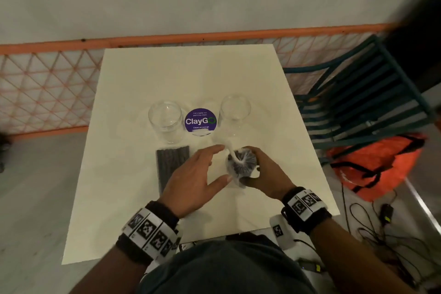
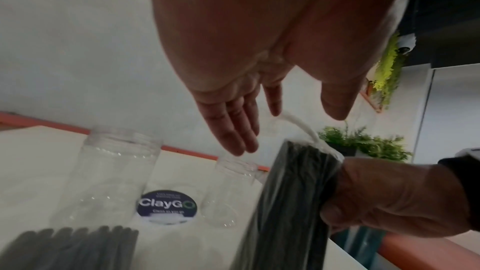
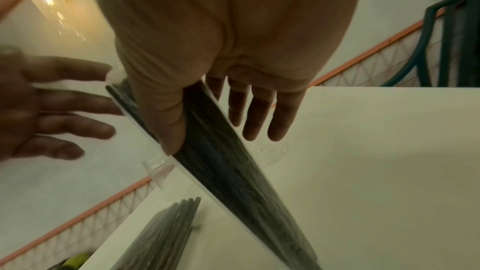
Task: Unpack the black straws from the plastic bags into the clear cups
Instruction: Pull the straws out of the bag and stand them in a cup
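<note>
From the head view, a white table carries two clear cups: the left cup and the right cup, both upright, with a round purple sticker on the table between them. The right hand grips a plastic bag of black straws that stands about upright near the middle of the table, its twisted white neck pointing toward the right cup. The left hand is just beside the bag, its fingers straight and a little spread, the forefinger at the neck; I cannot tell if it touches. A second bag of straws lies flat on the table in front of the left cup, partly under the left hand. At the right stand a dark green chair and an orange bag on the floor.

From the left wrist view, the left hand is stretched open above the held bag, fingers straight and holding nothing. The right hand is curled round the bag's upper part. Both cups stand behind it.

From the right wrist view, the right thumb presses on one side of the bag and the other fingers show on the far side. The second bag lies on the table below.
</note>
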### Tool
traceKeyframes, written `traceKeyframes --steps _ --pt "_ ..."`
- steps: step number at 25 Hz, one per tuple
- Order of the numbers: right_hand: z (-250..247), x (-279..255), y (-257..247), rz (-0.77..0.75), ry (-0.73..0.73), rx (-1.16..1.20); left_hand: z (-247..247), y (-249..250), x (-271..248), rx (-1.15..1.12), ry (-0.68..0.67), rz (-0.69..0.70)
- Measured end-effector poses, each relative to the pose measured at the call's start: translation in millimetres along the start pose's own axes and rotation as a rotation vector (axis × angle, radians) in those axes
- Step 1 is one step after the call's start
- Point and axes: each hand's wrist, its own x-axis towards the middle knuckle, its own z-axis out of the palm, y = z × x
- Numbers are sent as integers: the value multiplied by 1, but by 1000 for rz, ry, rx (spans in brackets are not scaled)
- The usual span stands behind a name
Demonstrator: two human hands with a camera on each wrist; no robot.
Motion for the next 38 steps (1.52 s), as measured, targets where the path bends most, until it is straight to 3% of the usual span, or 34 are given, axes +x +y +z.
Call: traceKeyframes --steps 3,7,11,14,19,23,26,33,35,38 --pt "-3 -18 -6 42 90 1 13 -3 11 -46 -63 2" --pt "-6 -37 -19 12 132 -5 20 11 21 -342 -35 -53" --pt "-1 -34 -20 -9 93 -46 26 31 38 -182 44 -106" --pt "-7 -30 -15 -15 84 -67 29 43 44 -112 158 -14" --pt "-21 -28 -17 -90 5 -175 21 71 43 -519 143 -76" --pt "-42 -22 -16 -168 59 -33 1 100 40 -370 229 59" --pt "-63 -17 -9 -182 41 85 -12 105 39 -360 312 61" --pt "-64 -18 -17 -344 104 -291 -3 109 37 -344 322 1" --pt "-85 -11 -10 -302 197 -316 -9 108 40 -342 323 23" --pt "-127 -11 8 -143 241 -110 -22 101 45 -367 342 28"
